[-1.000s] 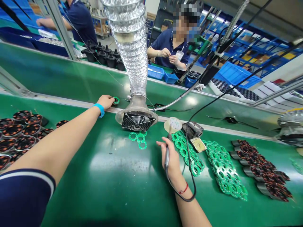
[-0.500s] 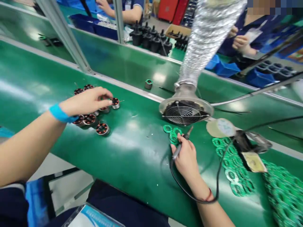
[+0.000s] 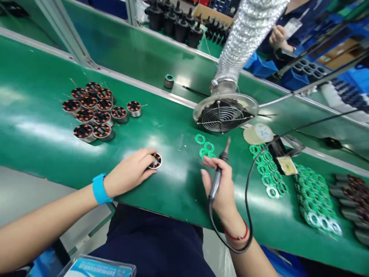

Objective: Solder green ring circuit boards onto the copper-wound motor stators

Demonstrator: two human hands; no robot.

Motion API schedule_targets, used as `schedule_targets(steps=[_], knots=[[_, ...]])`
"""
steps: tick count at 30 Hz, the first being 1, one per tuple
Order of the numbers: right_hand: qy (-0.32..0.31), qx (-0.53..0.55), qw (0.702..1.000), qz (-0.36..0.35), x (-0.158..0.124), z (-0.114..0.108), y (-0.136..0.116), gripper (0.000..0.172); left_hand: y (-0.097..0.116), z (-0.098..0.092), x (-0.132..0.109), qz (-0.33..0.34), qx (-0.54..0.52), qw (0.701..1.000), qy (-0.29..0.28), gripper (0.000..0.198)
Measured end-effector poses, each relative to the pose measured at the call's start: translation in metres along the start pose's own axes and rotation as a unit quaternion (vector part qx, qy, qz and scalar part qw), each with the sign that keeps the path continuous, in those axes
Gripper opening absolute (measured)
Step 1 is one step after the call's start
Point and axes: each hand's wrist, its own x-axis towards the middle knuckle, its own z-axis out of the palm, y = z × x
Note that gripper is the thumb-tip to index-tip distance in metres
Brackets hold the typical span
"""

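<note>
My left hand (image 3: 133, 169) is closed around a round motor stator (image 3: 156, 161) with copper windings, low over the green bench near its front edge. In my right hand (image 3: 222, 188) lies a soldering iron (image 3: 215, 182), its tip pointing up and away and its cable looping down by the wrist. Thumb and forefinger of that hand are apart, beside a few green ring-shaped circuit boards (image 3: 208, 147). A cluster of several more stators (image 3: 88, 102) stands upright at the left, with thin wires sticking up from some.
A fume extractor hood (image 3: 221, 115) on a silver duct hangs above the middle. Right of it are a yellowish round container (image 3: 258, 133), a soldering sponge (image 3: 286, 165), stacks of green ring boards (image 3: 315, 196) and dark stators (image 3: 351, 200). A co-worker's hand (image 3: 278, 35) shows beyond the frame rail.
My left hand has left the cluster and come down toward me, now with a stator in it. My right hand has drawn slightly back from the ring boards. The view has shifted.
</note>
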Motion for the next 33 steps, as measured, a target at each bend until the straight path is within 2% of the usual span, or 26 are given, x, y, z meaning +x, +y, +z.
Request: schedule_targets(steps=[3,5,8,10,13,16,19,22,24,26,30,33], knots=[[-0.07,0.064,0.995,-0.02,-0.006,0.01,-0.018,0.041,0.014,0.012,0.012,0.026,-0.067,0.997,-0.03,0.028],[-0.096,0.074,0.992,-0.019,-0.007,0.019,-0.024,0.045,0.021,0.019,0.017,0.008,-0.067,0.997,-0.032,0.04],[-0.109,0.085,0.99,-0.017,-0.003,0.032,-0.027,0.045,0.026,0.024,0.023,-0.037,-0.037,0.998,-0.036,0.04],[-0.105,0.094,0.99,-0.026,0.001,0.036,-0.028,0.041,0.027,0.023,0.026,-0.045,-0.05,0.996,-0.054,0.033],[-0.068,0.106,0.992,-0.031,0.005,0.036,-0.031,0.034,0.03,0.017,0.031,-0.02,-0.137,0.984,-0.108,0.029],[-0.013,0.135,0.991,-0.007,0.003,0.028,-0.032,0.032,0.035,0.009,0.038,-0.017,-0.209,0.966,-0.149,0.04],[0.004,0.182,0.983,0.029,-0.003,0.018,-0.029,0.031,0.043,0.001,0.048,-0.03,-0.225,0.958,-0.173,0.05],[0.039,0.222,0.973,0.053,-0.006,0.007,-0.019,0.026,0.048,-0.006,0.064,-0.005,-0.195,0.96,-0.199,0.038],[0.087,0.208,0.972,0.07,-0.004,0.001,-0.009,0.025,0.045,-0.008,0.075,0.026,-0.14,0.973,-0.183,0.037],[0.105,0.147,0.979,0.091,0.002,-0.002,0.003,0.029,0.037,-0.007,0.083,0.065,-0.054,0.984,-0.159,0.041],[-0.005,-0.007,0.993,0.116,0.022,0.003,0.021,0.046,0.017,0.003,0.089,0.133,0.091,0.978,-0.129,0.042],[-0.041,-0.073,0.991,0.104,0.033,0.013,0.026,0.046,0.007,0.011,0.085,0.152,0.075,0.98,-0.101,0.048]])
